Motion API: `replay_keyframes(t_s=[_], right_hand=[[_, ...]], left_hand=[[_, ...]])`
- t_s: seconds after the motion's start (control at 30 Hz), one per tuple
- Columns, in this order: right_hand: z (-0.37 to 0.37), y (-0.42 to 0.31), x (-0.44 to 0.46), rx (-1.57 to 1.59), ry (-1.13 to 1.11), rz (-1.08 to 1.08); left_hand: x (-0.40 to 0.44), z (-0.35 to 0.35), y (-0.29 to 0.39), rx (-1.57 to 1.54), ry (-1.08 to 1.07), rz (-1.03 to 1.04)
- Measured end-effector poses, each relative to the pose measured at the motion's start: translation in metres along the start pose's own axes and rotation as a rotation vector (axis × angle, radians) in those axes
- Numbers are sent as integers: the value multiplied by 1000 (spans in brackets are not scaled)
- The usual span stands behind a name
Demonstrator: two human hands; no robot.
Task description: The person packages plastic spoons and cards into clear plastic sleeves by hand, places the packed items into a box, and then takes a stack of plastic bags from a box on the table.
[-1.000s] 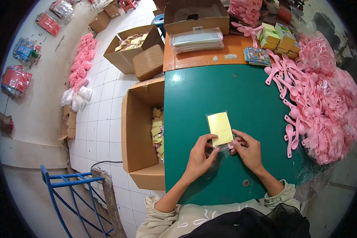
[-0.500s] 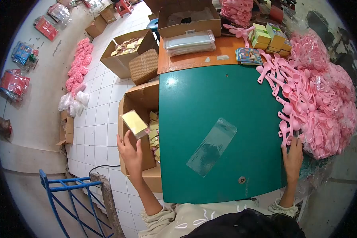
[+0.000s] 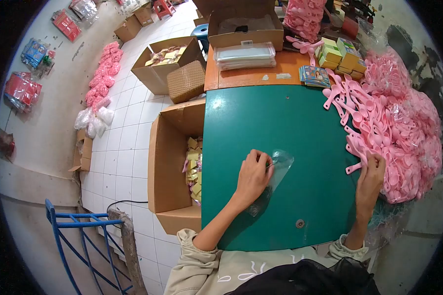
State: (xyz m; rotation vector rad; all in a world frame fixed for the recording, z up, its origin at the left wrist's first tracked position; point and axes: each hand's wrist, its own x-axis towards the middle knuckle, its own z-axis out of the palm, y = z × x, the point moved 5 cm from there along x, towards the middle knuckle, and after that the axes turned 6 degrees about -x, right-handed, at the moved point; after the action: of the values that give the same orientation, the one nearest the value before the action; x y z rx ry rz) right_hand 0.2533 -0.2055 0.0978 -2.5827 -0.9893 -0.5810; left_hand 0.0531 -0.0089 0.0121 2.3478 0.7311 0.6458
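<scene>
On the green table (image 3: 300,206), my left hand (image 3: 255,174) has its fingers pinched on a clear plastic bag (image 3: 282,166), part of which lies hidden under the hand and wrist. My right hand (image 3: 370,184) is at the near edge of a heap of pink spoons (image 3: 374,123). Its fingers are closed round a pink spoon (image 3: 363,156), with other spoons touching it. To the left of the table, an open cardboard box (image 3: 170,162) holds several small packets with yellow cards (image 3: 194,169).
Plastic-wrapped pink spoons (image 3: 413,142) bulge along the right edge. At the back, a stack of clear bags (image 3: 245,56), picture cards (image 3: 314,76) and small yellow boxes (image 3: 347,54) sit on the orange surface. A blue metal frame (image 3: 79,223) stands at lower left.
The yellow-card packet by my left hand over the box is gone from there. My left hand has moved right onto the clear bag. My right hand has shifted slightly up and closed on a spoon.
</scene>
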Motion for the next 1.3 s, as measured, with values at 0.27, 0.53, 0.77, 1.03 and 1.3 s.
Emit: replay_keyframes(t_s=[0.27, 0.53, 0.77, 1.03, 1.3], right_hand=[[5, -59, 21, 637, -82, -127], [30, -68, 13, 1132, -365, 123], [24, -73, 16, 978, -428, -5], [9, -75, 26, 902, -352, -98], [10, -94, 18, 827, -456, -291]], left_hand=[[0, 3, -17, -1130, -261, -439], [-1, 7, -14, -1172, -370, -452], [-1, 3, -5, -1172, -499, -387], [-2, -2, -5, -1225, -535, -424], [-2, -4, 6, -1206, -544, -314]])
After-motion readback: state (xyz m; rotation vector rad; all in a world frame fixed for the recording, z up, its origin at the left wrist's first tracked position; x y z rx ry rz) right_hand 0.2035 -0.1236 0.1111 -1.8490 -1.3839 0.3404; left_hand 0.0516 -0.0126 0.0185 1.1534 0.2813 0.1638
